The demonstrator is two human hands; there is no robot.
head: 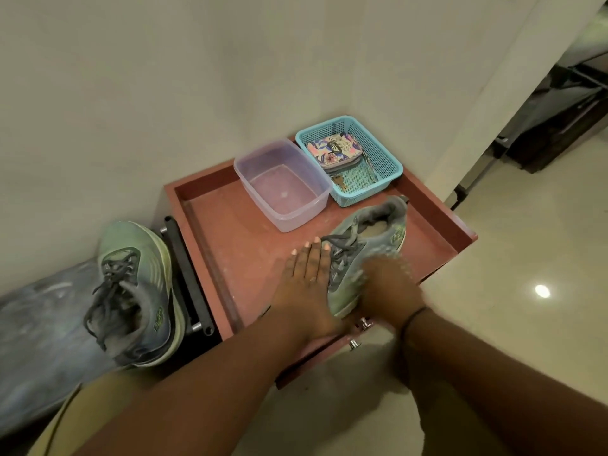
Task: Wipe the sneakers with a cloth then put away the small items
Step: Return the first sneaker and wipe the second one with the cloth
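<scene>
A green-grey sneaker with grey laces lies on the red tray top, its toe toward me. My left hand rests flat against the shoe's left side, fingers straight. My right hand is over the shoe's right front and is blurred, so its fingers and anything in them cannot be made out. No cloth is visible. The second matching sneaker sits off the tray to the left on a black rack. A floral wallet and keys lie in the blue basket.
A clear plastic container stands on the tray beside the blue basket, at the back against the wall. Metal drawer knobs stick out below the tray's front edge. Pale tiled floor lies to the right, with dark furniture at the far right.
</scene>
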